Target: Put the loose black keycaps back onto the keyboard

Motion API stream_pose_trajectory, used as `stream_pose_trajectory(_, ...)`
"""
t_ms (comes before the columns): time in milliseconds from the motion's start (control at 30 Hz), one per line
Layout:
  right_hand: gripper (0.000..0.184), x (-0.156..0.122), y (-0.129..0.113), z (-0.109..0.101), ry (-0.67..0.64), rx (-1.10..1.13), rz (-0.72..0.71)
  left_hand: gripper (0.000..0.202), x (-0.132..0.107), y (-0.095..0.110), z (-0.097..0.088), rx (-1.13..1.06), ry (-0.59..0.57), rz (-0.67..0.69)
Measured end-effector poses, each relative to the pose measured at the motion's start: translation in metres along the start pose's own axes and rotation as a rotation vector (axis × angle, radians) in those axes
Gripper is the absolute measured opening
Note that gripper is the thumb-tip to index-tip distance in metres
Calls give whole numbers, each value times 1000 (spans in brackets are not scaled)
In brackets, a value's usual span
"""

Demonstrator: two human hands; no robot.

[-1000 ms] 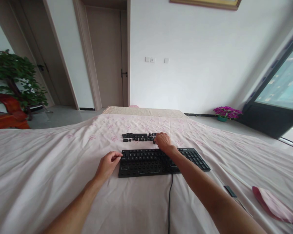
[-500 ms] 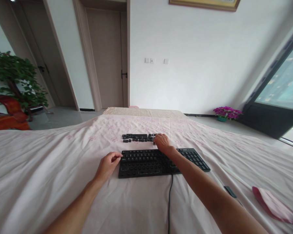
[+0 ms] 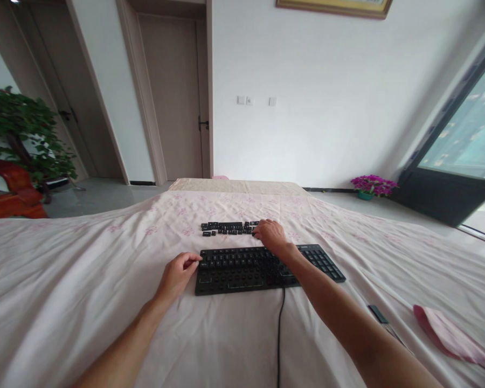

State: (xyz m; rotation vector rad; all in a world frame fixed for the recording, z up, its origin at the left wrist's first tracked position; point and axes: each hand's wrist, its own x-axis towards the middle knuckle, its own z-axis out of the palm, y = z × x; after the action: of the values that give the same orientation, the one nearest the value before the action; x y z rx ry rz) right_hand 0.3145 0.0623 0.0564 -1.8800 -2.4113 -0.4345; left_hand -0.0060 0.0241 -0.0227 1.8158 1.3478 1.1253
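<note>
Head view showed the keyboard (image 3: 246, 267) lying mid-bed (image 3: 84, 280), many of its sockets seemingly bare. Loose caps (image 3: 226, 228) lay in rows just beyond its far edge, so I judged the work partway. My right grip (image 3: 270, 235) curled over the caps' right end, and my left grip (image 3: 178, 272) was pinched at the keyboard's far left corner. Whether either held a cap, I couldn't tell.

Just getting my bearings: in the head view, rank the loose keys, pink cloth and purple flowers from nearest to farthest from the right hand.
1. The loose keys: the right hand touches their right end.
2. The pink cloth: on the bed, off to the right.
3. The purple flowers: past the bed's far end, to the right.
</note>
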Motion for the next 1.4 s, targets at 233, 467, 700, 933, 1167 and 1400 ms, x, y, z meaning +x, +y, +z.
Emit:
stream_pose_trajectory(233,18,-59,9,-15,80,349,26,21,1,-2,0,-16,-1,-6)
stream_pose_trajectory(467,20,-93,-11,-21,54,233,-46,22,0,-2,0,-11,-2,-8)
stream_pose_trajectory(700,21,-91,-22,-23,-6,117,-79,23,0,-2,-1,-20,-4,-9)
stream_pose_trajectory(933,24,-90,-27,-22,-32,85,-102,24,0,-1,-1,-35,9,-15)
stream_pose_trajectory(1167,24,-91,-31,-17,-17,52,-105,24,0,0,0,-35,3,-12)
stream_pose_trajectory(1400,18,-95,-45,-22,7,-79,-142,23,0,0,-1,-10,-6,-4)
